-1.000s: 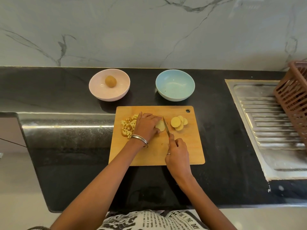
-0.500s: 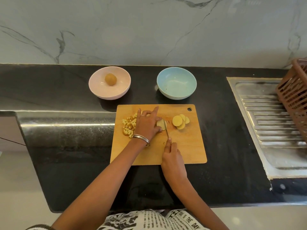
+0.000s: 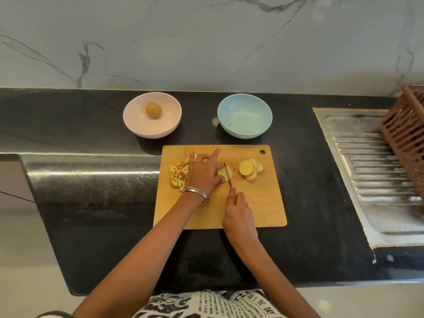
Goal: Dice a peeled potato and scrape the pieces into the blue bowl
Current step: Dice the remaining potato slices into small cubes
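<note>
On the wooden cutting board [image 3: 252, 203], my left hand [image 3: 203, 174] pinches a pale potato piece [image 3: 222, 172] between thumb and middle finger, with the index and little fingers lifted. My right hand [image 3: 238, 214] grips a knife [image 3: 228, 174] whose thin blade lies across that piece. A heap of diced potato [image 3: 178, 176] sits to the left of my left hand, partly hidden by it. Several round potato slices [image 3: 250, 169] lie overlapping to the right of the blade. The blue bowl [image 3: 244, 115] stands empty behind the board.
A pink bowl [image 3: 137, 120] at the back left holds a whole potato [image 3: 153, 109]. To the right is a steel sink drainboard [image 3: 378, 168] with a brown slatted basket [image 3: 406, 134] over it. The black counter's front edge is close to my body.
My left hand's index and little fingers have spread and lifted while it keeps hold of the potato piece. The knife blade has shifted slightly left onto that piece.
</note>
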